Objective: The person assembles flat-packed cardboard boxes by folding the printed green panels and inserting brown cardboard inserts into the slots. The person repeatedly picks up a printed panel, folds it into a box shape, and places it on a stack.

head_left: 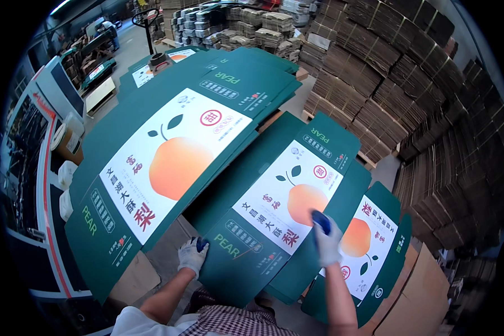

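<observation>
A dark green printed cardboard sheet (252, 208), with a white panel and an orange pear, lies tilted in front of me. My left hand (192, 256), in a white glove with blue-coated fingertips, is closed at the sheet's near left edge. Over the sheet's right side is my right hand (326, 239), gloved the same way and smeared by motion; whether it touches the cardboard I cannot tell. To the left rises a stack of matching green sheets (179, 151). On the right, more such sheets (369, 241) lie with their print turned the other way.
Tall strapped stacks of brown cardboard (369, 73) stand at the right and back. A machine with a red stripe (47, 224) borders the left, beside a brown bucket (70, 143). A pallet jack handle (147, 33) rises behind the stack. Far left, a person (111, 35) stands.
</observation>
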Tool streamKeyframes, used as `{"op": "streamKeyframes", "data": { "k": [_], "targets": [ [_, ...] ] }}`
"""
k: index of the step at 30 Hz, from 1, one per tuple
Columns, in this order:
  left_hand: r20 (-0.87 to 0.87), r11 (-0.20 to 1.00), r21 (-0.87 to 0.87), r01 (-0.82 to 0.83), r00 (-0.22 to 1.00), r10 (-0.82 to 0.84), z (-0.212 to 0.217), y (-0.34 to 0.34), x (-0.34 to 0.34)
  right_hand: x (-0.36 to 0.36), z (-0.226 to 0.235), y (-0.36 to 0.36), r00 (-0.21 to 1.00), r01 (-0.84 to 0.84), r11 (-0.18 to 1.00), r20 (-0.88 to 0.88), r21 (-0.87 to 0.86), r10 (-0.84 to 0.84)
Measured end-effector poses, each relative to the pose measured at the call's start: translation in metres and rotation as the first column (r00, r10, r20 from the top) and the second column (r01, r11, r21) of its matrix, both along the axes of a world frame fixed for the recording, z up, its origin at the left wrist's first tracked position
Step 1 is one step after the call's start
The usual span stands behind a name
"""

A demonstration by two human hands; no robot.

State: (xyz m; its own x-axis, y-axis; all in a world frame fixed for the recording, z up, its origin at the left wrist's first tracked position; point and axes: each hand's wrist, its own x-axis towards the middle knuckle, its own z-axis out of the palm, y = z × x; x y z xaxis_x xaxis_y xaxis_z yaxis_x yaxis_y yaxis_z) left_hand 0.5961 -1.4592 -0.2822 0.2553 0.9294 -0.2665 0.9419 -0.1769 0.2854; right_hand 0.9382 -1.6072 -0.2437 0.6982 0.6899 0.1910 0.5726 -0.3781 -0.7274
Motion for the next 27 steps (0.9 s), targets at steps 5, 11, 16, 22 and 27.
{"op": "streamKeyframes", "data": {
  "k": [5, 11, 16, 22, 27],
  "targets": [
    [0.209, 0.929, 0.215, 0.301, 0.915, -0.345, 0.065, -0.020, -0.028, -0.104, 0.099, 0.144, 0.874, -0.461, 0.871, 0.255, 0.170, 0.413],
    [-0.087, 0.704, 0.663, 0.255, 0.960, -0.266, 0.193, -0.038, -0.068, -0.152, 0.119, 0.169, 0.876, -0.428, 0.900, 0.285, 0.087, 0.389],
    [-0.296, 0.895, 0.426, 0.133, 0.955, -0.002, 0.183, -0.036, -0.125, -0.176, 0.113, 0.117, 0.903, -0.397, 0.891, -0.080, 0.222, 0.422],
    [-0.347, 0.905, 0.326, 0.275, 0.925, -0.156, 0.208, -0.075, -0.126, -0.186, 0.100, 0.030, 0.858, -0.378, 0.905, -0.293, 0.195, 0.422],
    [-0.456, 0.875, 0.311, 0.370, 0.866, -0.204, 0.233, -0.155, -0.130, -0.207, 0.102, -0.029, 0.689, -0.462, 0.843, -0.486, 0.277, 0.537]
  ]
}}
